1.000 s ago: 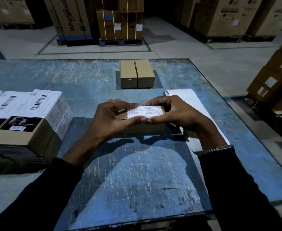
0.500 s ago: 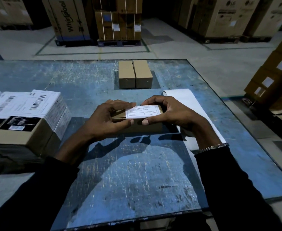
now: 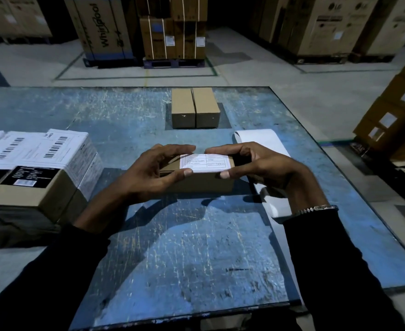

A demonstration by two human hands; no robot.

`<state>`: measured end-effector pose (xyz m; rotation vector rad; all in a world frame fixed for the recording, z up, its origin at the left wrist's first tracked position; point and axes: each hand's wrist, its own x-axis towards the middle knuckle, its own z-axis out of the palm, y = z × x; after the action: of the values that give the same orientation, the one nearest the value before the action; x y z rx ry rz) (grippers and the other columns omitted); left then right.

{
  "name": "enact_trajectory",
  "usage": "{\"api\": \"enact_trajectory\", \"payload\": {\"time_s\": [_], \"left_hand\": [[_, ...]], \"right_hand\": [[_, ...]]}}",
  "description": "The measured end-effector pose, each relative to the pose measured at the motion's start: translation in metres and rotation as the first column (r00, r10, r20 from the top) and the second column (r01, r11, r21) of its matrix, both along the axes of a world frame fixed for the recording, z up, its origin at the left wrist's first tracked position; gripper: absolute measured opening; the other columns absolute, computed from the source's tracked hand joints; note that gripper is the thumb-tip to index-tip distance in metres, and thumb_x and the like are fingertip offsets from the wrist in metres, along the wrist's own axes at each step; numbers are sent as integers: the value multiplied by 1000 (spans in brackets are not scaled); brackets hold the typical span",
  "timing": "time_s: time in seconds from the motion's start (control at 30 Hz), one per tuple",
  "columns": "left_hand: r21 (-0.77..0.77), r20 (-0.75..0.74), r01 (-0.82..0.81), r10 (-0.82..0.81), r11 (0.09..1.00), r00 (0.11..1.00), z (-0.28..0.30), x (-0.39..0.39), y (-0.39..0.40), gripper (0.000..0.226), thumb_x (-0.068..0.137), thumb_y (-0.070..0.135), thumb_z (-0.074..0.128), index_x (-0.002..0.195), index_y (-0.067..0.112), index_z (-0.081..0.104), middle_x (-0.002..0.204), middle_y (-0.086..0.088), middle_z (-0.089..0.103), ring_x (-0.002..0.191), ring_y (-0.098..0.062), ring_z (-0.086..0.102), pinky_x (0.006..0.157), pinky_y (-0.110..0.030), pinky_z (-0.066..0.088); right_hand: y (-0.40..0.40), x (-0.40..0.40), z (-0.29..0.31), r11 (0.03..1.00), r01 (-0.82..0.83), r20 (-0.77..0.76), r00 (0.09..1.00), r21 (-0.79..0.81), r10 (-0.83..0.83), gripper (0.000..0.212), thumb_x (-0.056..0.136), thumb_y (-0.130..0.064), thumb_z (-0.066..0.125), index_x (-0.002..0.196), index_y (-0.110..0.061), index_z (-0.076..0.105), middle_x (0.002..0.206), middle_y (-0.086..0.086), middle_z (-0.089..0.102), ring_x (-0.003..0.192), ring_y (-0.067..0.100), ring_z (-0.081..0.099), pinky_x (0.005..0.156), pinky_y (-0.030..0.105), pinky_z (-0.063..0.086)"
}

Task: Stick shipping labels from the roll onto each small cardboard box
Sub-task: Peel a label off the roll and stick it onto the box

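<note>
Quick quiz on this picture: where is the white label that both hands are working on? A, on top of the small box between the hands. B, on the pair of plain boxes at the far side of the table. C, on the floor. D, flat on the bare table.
A: the white label lies on top of the small box, with the left hand and right hand pinching its edges.

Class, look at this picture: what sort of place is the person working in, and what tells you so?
Probably a warehouse: big appliance cartons stand on the marked concrete floor, strapped boxes sit on a pallet, and labelled parcels wait on a worn blue table.
</note>
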<state>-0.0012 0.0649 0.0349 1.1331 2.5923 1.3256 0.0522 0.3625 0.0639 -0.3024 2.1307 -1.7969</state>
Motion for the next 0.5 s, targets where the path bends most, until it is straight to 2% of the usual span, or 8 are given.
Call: {"api": "enact_trajectory", "payload": {"time_s": [0.07,0.13,0.23,0.33,0.43,0.5], "left_hand": [[15,9,14,-14,1000,1000,0,0,-1,57,89,58,69,143,39,64,131,9,67,123,-5,61,103,-29,56],[15,-5,14,-14,1000,1000,0,0,0,56,90,57,69,143,37,64,135,11,67,128,-9,60,105,-35,57],[23,20,27,-27,999,999,1,1,1,59,89,59,69,143,37,63,139,16,66,132,-12,59,106,-42,58],[80,2,56,-56,995,998,0,2,0,58,89,52,74,141,30,62,139,13,67,135,-15,60,106,-43,58],[122,-91,61,-51,991,995,-1,4,2,55,91,44,78,138,25,59,137,9,67,132,-21,62,102,-43,59],[96,-213,-9,29,995,977,0,7,5,54,89,41,81,137,25,60,134,17,64,127,-14,60,98,-36,57]], "right_hand": [[0,2,2,1000,14,9,1000,26,-15,68,78,-9,86,143,-13,66,133,0,75,129,16,68,110,30,53],[-2,3,3,994,56,-21,998,92,-54,68,71,-19,91,136,-17,71,127,-2,78,124,16,70,109,31,54],[-2,4,5,987,67,-53,997,148,-60,63,73,-15,94,133,-17,74,125,-2,79,121,17,72,110,37,55],[-1,5,9,974,27,-90,996,226,-7,61,75,-4,93,133,-15,73,123,-2,79,119,17,73,107,36,57],[-1,7,12,966,93,-176,983,240,-51,66,69,-3,97,130,-17,75,119,-6,80,116,11,73,105,32,57],[-4,5,12,963,160,-266,959,216,-100,65,69,-5,98,128,-21,75,121,-11,79,119,6,70,106,29,56]]}}
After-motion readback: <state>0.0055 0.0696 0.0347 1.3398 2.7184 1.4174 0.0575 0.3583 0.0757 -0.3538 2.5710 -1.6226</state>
